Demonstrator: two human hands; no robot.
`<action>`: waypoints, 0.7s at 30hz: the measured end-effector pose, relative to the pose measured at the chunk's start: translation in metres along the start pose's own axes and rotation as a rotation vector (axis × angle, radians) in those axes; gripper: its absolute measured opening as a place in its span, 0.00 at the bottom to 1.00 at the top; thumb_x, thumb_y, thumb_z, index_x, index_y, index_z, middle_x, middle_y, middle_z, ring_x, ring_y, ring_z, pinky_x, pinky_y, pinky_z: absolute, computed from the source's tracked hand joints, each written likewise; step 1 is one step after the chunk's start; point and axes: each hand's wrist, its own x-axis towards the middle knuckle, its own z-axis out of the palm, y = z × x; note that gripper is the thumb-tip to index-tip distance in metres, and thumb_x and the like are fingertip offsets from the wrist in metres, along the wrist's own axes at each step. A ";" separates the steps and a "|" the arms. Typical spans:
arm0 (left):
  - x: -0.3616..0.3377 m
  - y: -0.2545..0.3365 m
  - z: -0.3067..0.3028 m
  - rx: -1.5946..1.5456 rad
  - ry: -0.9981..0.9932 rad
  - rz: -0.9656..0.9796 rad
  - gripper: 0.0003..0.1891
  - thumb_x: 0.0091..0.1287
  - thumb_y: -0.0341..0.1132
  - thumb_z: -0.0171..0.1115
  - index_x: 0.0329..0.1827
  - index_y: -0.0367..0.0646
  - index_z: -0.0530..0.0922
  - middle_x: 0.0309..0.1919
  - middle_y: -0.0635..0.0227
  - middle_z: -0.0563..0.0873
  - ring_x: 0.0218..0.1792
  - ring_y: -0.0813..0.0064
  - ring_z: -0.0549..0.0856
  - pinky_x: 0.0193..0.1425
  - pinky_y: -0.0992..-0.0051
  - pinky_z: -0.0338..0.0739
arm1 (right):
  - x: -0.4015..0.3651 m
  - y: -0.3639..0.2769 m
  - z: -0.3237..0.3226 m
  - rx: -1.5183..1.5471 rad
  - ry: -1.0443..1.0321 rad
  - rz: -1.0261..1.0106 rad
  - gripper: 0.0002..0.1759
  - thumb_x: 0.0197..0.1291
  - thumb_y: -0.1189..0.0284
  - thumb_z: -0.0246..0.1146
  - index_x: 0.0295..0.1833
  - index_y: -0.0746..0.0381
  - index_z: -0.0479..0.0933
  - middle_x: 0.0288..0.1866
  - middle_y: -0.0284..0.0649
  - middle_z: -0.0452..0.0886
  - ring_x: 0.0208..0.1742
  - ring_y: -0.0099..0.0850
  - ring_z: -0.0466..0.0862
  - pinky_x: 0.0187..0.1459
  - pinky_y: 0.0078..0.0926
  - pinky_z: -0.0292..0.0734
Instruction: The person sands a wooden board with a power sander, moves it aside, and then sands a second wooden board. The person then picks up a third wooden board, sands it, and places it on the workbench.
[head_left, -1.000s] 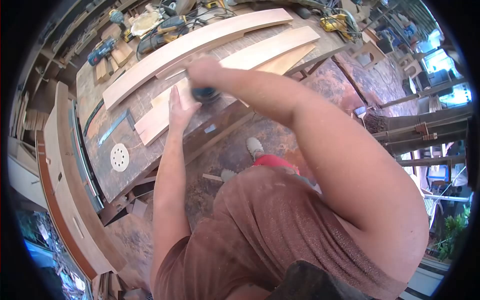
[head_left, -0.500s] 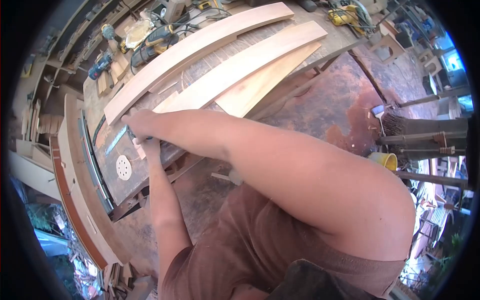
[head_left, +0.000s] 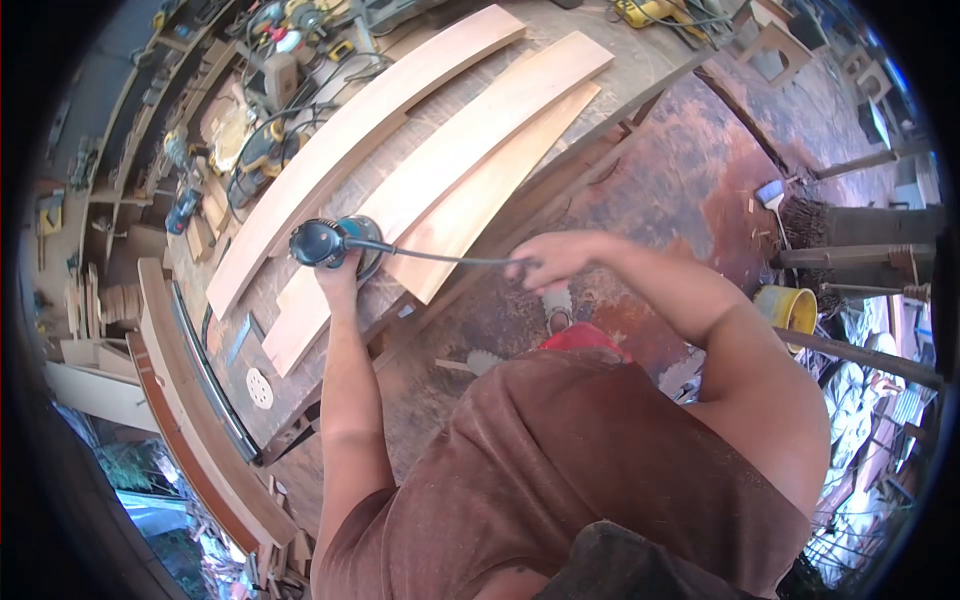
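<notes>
My left hand [head_left: 341,278] is wrapped round an orbital sander [head_left: 318,243] with a dark top and a teal body. The sander stands over the lower part of a pale curved board [head_left: 450,165] on the bench. From the sander a dark cord [head_left: 440,257] runs right to my right hand [head_left: 556,260], whose fingers are closed round it out beyond the bench edge. A second pale board [head_left: 500,205] lies partly under the first. Farther back, another curved board [head_left: 350,150] lies alongside.
A round sanding disc with holes [head_left: 259,388] and a blue strip [head_left: 240,338] lie on the near left of the bench. Drills and cords crowd the back. Yellow power tool [head_left: 655,12] sits at the far end; a yellow bucket [head_left: 785,312] and a brush [head_left: 770,194] are at right.
Both hands were together near the bench's left end. The sander now shows in my left hand over the board, while my right hand has swung right with the cord. The view has shifted.
</notes>
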 end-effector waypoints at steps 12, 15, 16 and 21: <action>0.049 0.066 0.194 -0.222 -0.169 0.084 0.25 0.54 0.37 0.83 0.53 0.39 0.83 0.47 0.64 0.89 0.47 0.70 0.87 0.56 0.69 0.80 | -0.137 0.105 -0.042 0.112 0.628 -0.075 0.19 0.63 0.69 0.69 0.57 0.64 0.79 0.37 0.36 0.84 0.36 0.22 0.81 0.39 0.26 0.78; 0.051 0.094 0.231 -0.158 -0.174 0.095 0.25 0.54 0.37 0.82 0.53 0.39 0.83 0.46 0.64 0.89 0.47 0.70 0.87 0.56 0.68 0.80 | -0.145 0.117 -0.029 0.137 0.730 -0.082 0.15 0.64 0.68 0.68 0.53 0.64 0.81 0.38 0.35 0.84 0.40 0.22 0.81 0.44 0.27 0.77; 0.053 0.098 0.242 -0.192 -0.233 0.118 0.20 0.58 0.34 0.79 0.52 0.39 0.83 0.46 0.64 0.89 0.46 0.72 0.87 0.54 0.70 0.81 | -0.147 0.121 -0.026 0.210 0.770 -0.102 0.14 0.65 0.68 0.67 0.51 0.63 0.82 0.38 0.35 0.83 0.42 0.23 0.80 0.46 0.27 0.76; 0.058 0.139 0.305 -0.318 -0.322 0.156 0.16 0.62 0.29 0.75 0.52 0.38 0.82 0.45 0.66 0.89 0.45 0.75 0.87 0.53 0.72 0.81 | -0.163 0.132 -0.026 0.163 0.929 -0.134 0.13 0.67 0.65 0.65 0.49 0.64 0.82 0.37 0.34 0.83 0.40 0.23 0.80 0.44 0.26 0.75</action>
